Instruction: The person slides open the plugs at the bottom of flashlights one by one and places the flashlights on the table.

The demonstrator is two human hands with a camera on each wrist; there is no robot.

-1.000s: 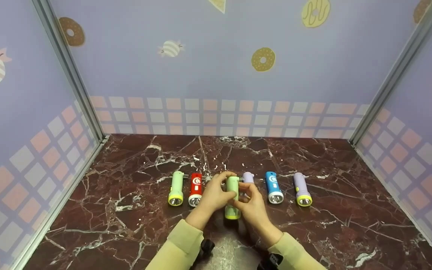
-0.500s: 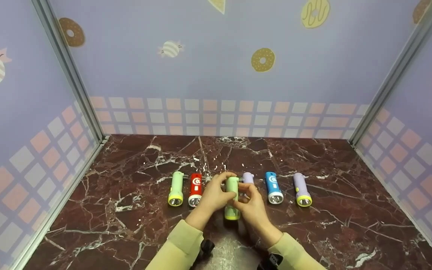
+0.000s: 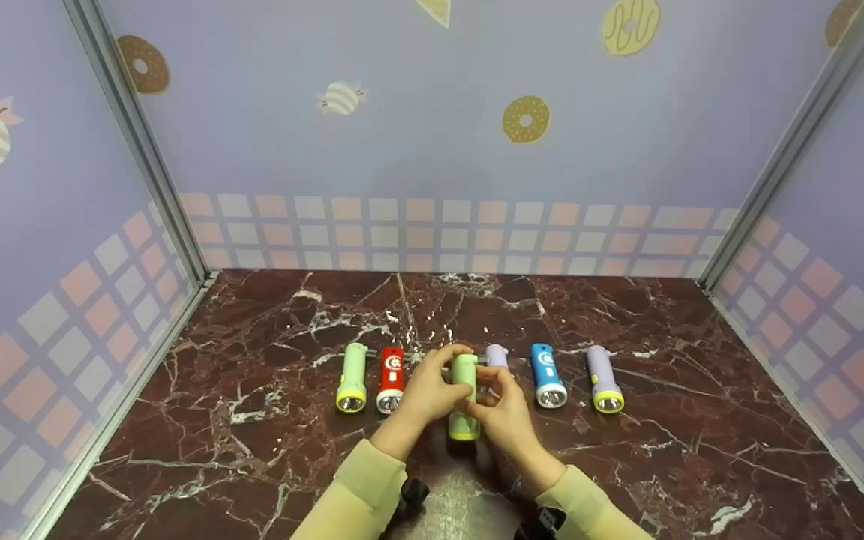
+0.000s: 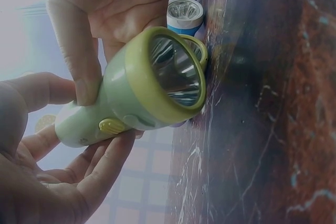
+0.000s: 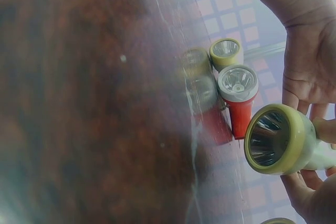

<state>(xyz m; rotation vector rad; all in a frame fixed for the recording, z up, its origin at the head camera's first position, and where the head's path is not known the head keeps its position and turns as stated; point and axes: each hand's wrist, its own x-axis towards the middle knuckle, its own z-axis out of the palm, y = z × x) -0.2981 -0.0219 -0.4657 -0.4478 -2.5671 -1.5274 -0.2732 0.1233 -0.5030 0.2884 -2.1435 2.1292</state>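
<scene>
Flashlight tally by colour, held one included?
Green: 2 (held flashlight, left-end flashlight)
Purple: 2 (partly hidden flashlight, right-end flashlight)
Red: 1 (red flashlight)
Blue: 1 (blue flashlight)
Total: 6

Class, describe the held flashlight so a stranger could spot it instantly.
Find the dark red marble tabletop. Near its middle, two hands hold a pale green flashlight. Another green flashlight lies at the row's left end; only this one is held.

Pale glare marks the tabletop (image 3: pixel 454 506); both wrist views look hazy.
</scene>
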